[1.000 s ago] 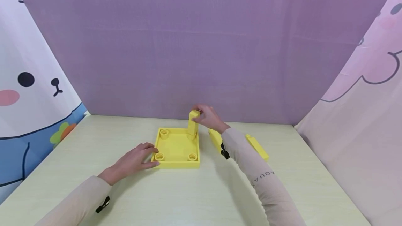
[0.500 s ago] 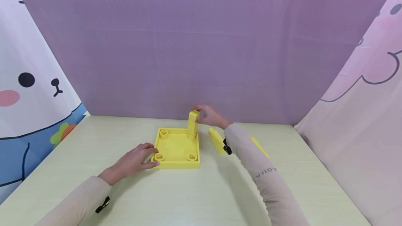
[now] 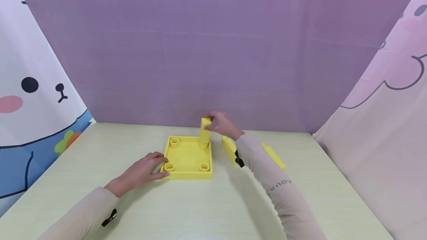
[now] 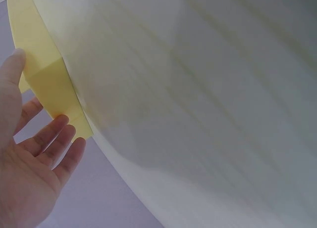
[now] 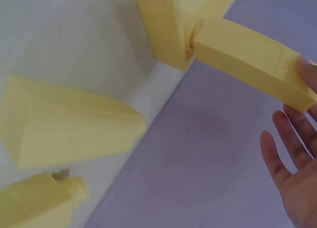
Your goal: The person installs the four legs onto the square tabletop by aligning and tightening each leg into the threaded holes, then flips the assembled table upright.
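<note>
A yellow square tabletop point(image 3: 188, 156), like an upturned toy table's, lies with its raised rim up and a round socket in each corner. At its near left corner my left hand point(image 3: 141, 169) holds it, thumb on the front side and fingers over the left rim; in the left wrist view part of the index finger is hidden behind it. My right hand point(image 3: 222, 124) pinches the top of a yellow square table leg point(image 3: 205, 130), which stands upright on the far right socket. In the right wrist view the thumb lies on the leg point(image 5: 247, 55), other fingers spread loosely.
Two more yellow legs lie on the pale wooden table point(image 3: 186, 210) at the right: one leg point(image 3: 228, 148) beside my right wrist, partly covered, another leg point(image 3: 274, 156) beyond the sleeve. A purple cloth point(image 3: 213, 55) hangs behind, printed curtains point(image 3: 36, 129) at the sides.
The leg has turned a little about its upright axis on the socket, as my right hand shifted its grip and the forearm swung out and back. My left hand and the tabletop have stayed put.
</note>
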Available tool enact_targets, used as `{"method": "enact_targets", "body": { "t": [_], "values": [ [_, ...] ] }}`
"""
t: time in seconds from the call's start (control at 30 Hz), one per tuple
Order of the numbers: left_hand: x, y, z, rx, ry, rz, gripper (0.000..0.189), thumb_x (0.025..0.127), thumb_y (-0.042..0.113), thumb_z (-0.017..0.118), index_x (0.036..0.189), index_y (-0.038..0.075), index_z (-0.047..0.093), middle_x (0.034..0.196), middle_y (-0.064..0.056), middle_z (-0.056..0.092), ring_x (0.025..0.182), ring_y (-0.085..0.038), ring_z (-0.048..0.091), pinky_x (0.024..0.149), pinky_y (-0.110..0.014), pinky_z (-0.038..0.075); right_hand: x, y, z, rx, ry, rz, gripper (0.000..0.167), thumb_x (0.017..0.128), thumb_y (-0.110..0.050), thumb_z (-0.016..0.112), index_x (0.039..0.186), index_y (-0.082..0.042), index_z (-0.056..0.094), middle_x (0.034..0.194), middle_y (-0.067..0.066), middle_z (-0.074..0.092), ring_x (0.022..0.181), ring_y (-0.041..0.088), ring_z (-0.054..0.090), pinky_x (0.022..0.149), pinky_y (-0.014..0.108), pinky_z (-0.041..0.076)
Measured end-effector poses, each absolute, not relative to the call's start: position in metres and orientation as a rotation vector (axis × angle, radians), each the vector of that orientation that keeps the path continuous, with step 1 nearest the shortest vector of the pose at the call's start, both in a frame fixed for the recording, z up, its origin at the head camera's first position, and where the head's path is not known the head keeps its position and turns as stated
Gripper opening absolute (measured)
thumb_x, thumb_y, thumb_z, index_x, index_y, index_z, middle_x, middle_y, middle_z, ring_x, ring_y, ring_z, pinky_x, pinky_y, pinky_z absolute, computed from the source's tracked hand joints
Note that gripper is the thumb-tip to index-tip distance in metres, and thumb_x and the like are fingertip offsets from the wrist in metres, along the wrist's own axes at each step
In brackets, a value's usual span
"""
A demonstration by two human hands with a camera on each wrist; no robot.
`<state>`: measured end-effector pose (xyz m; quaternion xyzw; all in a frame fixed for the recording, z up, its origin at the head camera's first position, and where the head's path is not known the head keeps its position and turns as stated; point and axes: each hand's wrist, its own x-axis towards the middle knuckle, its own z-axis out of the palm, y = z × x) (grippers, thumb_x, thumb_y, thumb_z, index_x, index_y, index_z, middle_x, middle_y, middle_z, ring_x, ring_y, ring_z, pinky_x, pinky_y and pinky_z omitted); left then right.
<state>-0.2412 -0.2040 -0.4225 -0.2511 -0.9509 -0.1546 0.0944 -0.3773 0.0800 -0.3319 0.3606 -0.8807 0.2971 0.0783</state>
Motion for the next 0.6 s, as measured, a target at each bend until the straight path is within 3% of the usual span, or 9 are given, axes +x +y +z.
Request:
{"method": "enact_targets", "body": {
  "t": [0.3, 0.6],
  "values": [
    [-0.2411, -0.2032, -0.4223, -0.741, -2.82, -0.455, 0.044, 0.079, 0.043, 0.067, 0.108, 0.009, 0.064, 0.112, -0.009, 0.059, 0.102, -0.024, 0.055, 0.086, -0.041, 0.049, -0.3756, 0.0757, -0.3417, 0.889, -2.61, 0.916, 0.031, 0.076, -0.022, 0.074, 0.101, -0.007, 0.063, 0.095, 0.006, 0.063, 0.087, 0.028, 0.06, 0.074, 0.03, 0.048],
    [-0.241, -0.2034, -0.4223, -0.745, -2.816, -0.453, 0.044, 0.08, 0.043, 0.066, 0.108, 0.01, 0.064, 0.111, -0.008, 0.059, 0.101, -0.023, 0.055, 0.086, -0.04, 0.049, -0.3759, 0.0787, -0.3388, 0.982, -2.64, 0.857, 0.035, 0.079, -0.022, 0.071, 0.109, -0.006, 0.06, 0.106, 0.008, 0.062, 0.094, 0.024, 0.058, 0.083, 0.034, 0.048]
  ]
}}
